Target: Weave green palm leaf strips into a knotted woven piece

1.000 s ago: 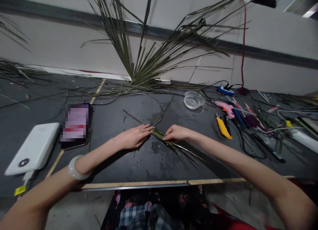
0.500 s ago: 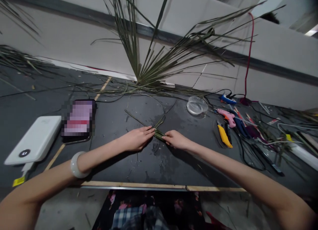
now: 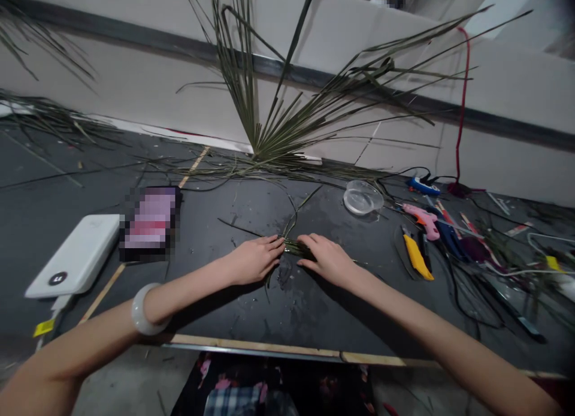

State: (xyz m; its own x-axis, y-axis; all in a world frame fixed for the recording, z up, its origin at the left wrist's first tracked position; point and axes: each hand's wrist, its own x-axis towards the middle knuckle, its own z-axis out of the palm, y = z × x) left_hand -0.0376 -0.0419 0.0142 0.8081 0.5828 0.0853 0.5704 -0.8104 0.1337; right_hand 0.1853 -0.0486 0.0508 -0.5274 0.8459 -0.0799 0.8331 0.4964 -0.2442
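Observation:
A small bundle of green palm leaf strips (image 3: 294,246) lies on the dark table (image 3: 291,302) between my hands. My left hand (image 3: 254,259), with a white bangle (image 3: 142,310) on its wrist, rests flat on the table, fingertips touching the strips' left end. My right hand (image 3: 327,259) lies over the strips from the right, fingers stretched and pressing them down. Thin strip ends (image 3: 294,215) curl away toward the back.
A large palm frond (image 3: 274,116) leans on the wall behind. At left lie a white power bank (image 3: 76,261) and a phone (image 3: 150,223). At right are a clear bowl (image 3: 362,198), pink glue gun (image 3: 421,219), yellow cutter (image 3: 417,257) and tangled cables (image 3: 476,266).
My right hand slid left along the strips toward my left hand and flattened over them. The long tails that trailed to the right are no longer seen. The view shifted slightly.

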